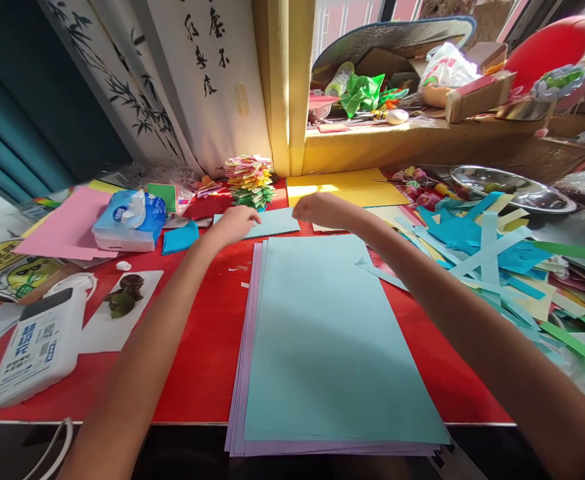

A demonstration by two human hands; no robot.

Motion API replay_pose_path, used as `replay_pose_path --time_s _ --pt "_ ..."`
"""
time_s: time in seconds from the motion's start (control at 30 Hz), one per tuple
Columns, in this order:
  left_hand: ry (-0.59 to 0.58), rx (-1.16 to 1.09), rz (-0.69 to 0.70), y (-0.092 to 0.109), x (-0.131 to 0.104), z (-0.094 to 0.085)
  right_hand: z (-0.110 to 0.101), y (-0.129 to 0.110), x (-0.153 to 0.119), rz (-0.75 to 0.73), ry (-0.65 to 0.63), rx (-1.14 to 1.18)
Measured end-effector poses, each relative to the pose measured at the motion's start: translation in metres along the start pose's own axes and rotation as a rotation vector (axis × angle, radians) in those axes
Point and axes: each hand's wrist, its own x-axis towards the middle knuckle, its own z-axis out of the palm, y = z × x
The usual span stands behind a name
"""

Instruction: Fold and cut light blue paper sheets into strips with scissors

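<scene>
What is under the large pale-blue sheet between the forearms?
Lilac sheets show along the left and near edges of the pale-blue sheet, with the red table beneath. Whatever lies under its middle is covered, so the sheet count cannot be told.

On the left of the red worktop (207,373), a white device (42,350) lies near, a blue tissue pack (145,220) farther off; far right, a metal bowl (542,195) sits below a cluttered ledge (372,152).

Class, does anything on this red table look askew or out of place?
Yes: the lilac sheets stick out unevenly beneath the blue sheet, and both overhang the front of the table. Paper strips lie jumbled at the right.
</scene>
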Motion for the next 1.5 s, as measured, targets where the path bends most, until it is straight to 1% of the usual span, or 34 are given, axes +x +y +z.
replay_pose_path --time_s 0.03,0.07,0.13,0.17,0.23,0.33,0.4,0.47,0.57,0.7,0.87,0.97,1.03,1.13,1.23,1.33,1.5 --pt "-0.054 0.000 0.058 0.010 -0.001 0.007 -0.004 0.001 -0.013 -0.014 -0.083 -0.079" --pt "-0.093 0.006 0.102 0.017 -0.002 0.014 -0.008 0.004 -0.029 -0.018 -0.139 -0.133" --pt "-0.132 0.026 0.156 0.025 -0.005 0.026 -0.016 0.012 -0.068 -0.026 -0.329 -0.391" --pt "-0.137 0.038 0.167 0.026 -0.006 0.030 -0.019 0.017 -0.090 -0.009 -0.369 -0.466" --pt "-0.140 0.057 0.173 0.025 -0.008 0.035 -0.025 0.027 -0.133 0.065 -0.385 -0.541" --pt "-0.153 0.071 0.168 0.023 -0.009 0.033 -0.030 0.039 -0.184 0.084 -0.313 -0.541" --pt "-0.171 0.073 0.156 0.024 -0.009 0.030 -0.027 0.044 -0.206 0.075 -0.274 -0.546" --pt "-0.194 0.070 0.133 0.026 -0.009 0.027 -0.020 0.047 -0.218 0.079 -0.277 -0.544" --pt "-0.245 0.052 0.105 0.028 -0.010 0.023 -0.006 0.046 -0.224 0.104 -0.267 -0.538" --pt "-0.297 0.023 0.085 0.029 -0.012 0.018 0.006 0.039 -0.224 0.132 -0.246 -0.536" --pt "-0.355 0.004 0.033 0.028 -0.013 0.013 0.008 0.029 -0.220 0.131 -0.281 -0.521" --pt "-0.383 -0.005 0.011 0.028 -0.013 0.011 0.004 0.029 -0.214 0.098 -0.266 -0.534" --pt "-0.390 -0.009 0.004 0.028 -0.014 0.010 0.000 0.036 -0.208 0.048 -0.231 -0.580" --pt "-0.400 -0.016 0.001 0.028 -0.014 0.010 -0.006 0.053 -0.202 -0.013 -0.174 -0.670" --pt "-0.406 -0.028 -0.005 0.024 -0.013 0.012 -0.012 0.074 -0.198 -0.010 -0.109 -0.731" --pt "-0.399 -0.043 -0.014 0.018 -0.010 0.015 -0.021 0.092 -0.196 0.028 -0.069 -0.792" --pt "-0.395 -0.052 -0.013 0.012 -0.007 0.019 -0.036 0.110 -0.194 0.045 -0.044 -0.907"
